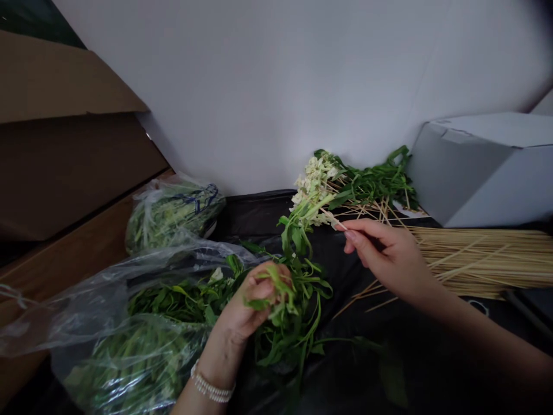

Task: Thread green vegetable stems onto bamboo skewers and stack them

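Observation:
My left hand (259,294), with a beaded bracelet at the wrist, is closed around some leafy greens (280,294) at the lower centre. To its right, my right hand (371,248) pinches the end of a thin wooden skewer (340,226). Green leaves (296,233) hang near the skewer's far end, in front of a pile of skewered pale leaf pieces (315,178). More loose leaves (280,346) lie below my left hand on the black covering.
Bare skewers (488,259) lie at the right below a white box (475,167). Skewered greens (375,184) rest by the white wall. Plastic bags of greens (173,213) (133,363) and a cardboard box (64,161) stand at the left.

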Tool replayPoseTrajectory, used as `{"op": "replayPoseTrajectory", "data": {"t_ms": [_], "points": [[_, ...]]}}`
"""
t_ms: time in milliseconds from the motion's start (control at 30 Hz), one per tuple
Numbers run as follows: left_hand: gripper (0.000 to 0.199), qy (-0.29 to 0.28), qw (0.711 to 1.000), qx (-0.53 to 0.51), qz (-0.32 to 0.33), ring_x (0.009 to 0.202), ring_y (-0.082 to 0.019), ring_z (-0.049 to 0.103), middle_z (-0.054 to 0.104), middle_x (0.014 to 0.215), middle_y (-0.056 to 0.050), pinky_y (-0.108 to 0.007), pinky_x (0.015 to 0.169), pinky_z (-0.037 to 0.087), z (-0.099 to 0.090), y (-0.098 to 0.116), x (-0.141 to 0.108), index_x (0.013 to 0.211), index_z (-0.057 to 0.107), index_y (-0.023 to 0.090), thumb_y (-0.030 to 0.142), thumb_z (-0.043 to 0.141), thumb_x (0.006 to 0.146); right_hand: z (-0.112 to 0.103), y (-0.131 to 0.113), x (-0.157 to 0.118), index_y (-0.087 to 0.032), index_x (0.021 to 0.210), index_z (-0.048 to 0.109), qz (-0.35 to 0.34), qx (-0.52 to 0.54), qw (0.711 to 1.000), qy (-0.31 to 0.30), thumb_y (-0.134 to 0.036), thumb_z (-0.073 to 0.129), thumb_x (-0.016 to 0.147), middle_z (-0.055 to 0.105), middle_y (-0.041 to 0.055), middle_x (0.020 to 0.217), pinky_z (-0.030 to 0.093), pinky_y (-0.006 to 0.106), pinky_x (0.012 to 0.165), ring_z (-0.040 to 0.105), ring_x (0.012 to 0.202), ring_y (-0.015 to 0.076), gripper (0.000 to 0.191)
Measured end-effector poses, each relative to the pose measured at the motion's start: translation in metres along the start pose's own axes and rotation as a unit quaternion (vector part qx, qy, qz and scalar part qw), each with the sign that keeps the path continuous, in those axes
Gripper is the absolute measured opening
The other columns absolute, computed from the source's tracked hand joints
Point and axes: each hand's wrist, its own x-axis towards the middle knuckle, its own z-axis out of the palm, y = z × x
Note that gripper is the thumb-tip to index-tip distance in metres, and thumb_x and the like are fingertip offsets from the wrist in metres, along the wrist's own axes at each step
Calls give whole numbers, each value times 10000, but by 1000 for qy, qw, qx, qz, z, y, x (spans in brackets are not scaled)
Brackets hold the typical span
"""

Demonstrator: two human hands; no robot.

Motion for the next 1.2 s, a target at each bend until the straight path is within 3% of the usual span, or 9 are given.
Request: {"op": "replayPoseTrajectory", "data": {"t_ms": [67, 133, 267, 500, 667, 833, 900, 1033, 1200], "points": [[268, -40, 998, -38, -30, 561, -83, 532, 600, 645, 5, -182, 521, 431, 2, -4, 0, 674, 627, 151, 264, 864, 621, 0, 0, 0, -191, 1046, 690, 3, -3, 1000, -2, -262, 520, 938, 638, -15, 671, 376, 227, 465, 489, 492, 82, 214], [265, -43, 993, -107, -12, 590, -88, 564, 619, 660, 15, -189, 558, 466, 3, -6, 0, 696, 611, 167, 266, 853, 649, 0, 0, -2, -194, 1046, 689, 4, -4, 1000, -4, -267, 514, 942, 636, -15, 673, 377, 228, 469, 495, 498, 83, 216], [212, 33, 991, -129, 8, 755, -125, 668, 728, 826, 2, -252, 712, 545, -1, -4, 2, 834, 652, 194, 228, 819, 709, 0, 1, -3, -199, 1066, 678, 1, 2, 1000, -16, -273, 489, 957, 631, -15, 686, 385, 231, 481, 507, 509, 86, 231], [192, 152, 971, -138, 122, 750, -79, 678, 745, 910, 29, -186, 695, 540, -9, 8, 14, 945, 690, 211, 91, 710, 797, -1, 2, -2, -202, 1081, 666, -14, -1, 1000, -16, -252, 475, 960, 606, -22, 671, 371, 234, 472, 478, 491, 85, 231], [159, 184, 964, -167, 99, 720, -80, 675, 747, 878, 9, -182, 667, 541, -8, 8, 17, 1020, 686, 192, 134, 607, 895, -3, -1, -1, -195, 1072, 665, -23, -5, 1000, -21, -233, 469, 959, 584, -24, 646, 368, 235, 472, 476, 489, 88, 230], [187, 196, 962, -180, 67, 636, -56, 641, 721, 788, 3, -144, 597, 515, -9, 9, 17, 1064, 673, 170, 124, 586, 905, -6, -3, 0, -197, 1104, 647, -12, -3, 1000, 28, -252, 446, 971, 595, -8, 671, 396, 247, 500, 499, 510, 102, 247], [215, 217, 962, -150, 74, 676, -66, 664, 734, 837, -14, -157, 653, 537, -9, 8, 18, 1059, 679, 159, 75, 582, 886, -5, -3, 0, -200, 1080, 654, -32, -22, 999, -13, -236, 446, 965, 605, -9, 656, 417, 247, 525, 535, 535, 110, 240], [290, 225, 966, -79, 100, 833, -103, 701, 755, 1007, -45, -203, 813, 552, -9, 5, 19, 1077, 691, 159, 33, 623, 825, 4, 1, -3, -206, 1015, 677, -90, -53, 983, -150, -185, 446, 933, 669, -3, 702, 468, 245, 600, 608, 610, 121, 246], [279, 228, 966, -44, 114, 864, -94, 698, 755, 1059, -45, -173, 860, 520, -8, 0, 19, 1010, 723, 172, 36, 684, 769, 19, 6, -9, -171, 1041, 686, -107, -77, 975, -179, -206, 434, 940, 739, 54, 904, 514, 260, 681, 676, 752, 144, 274]]}}
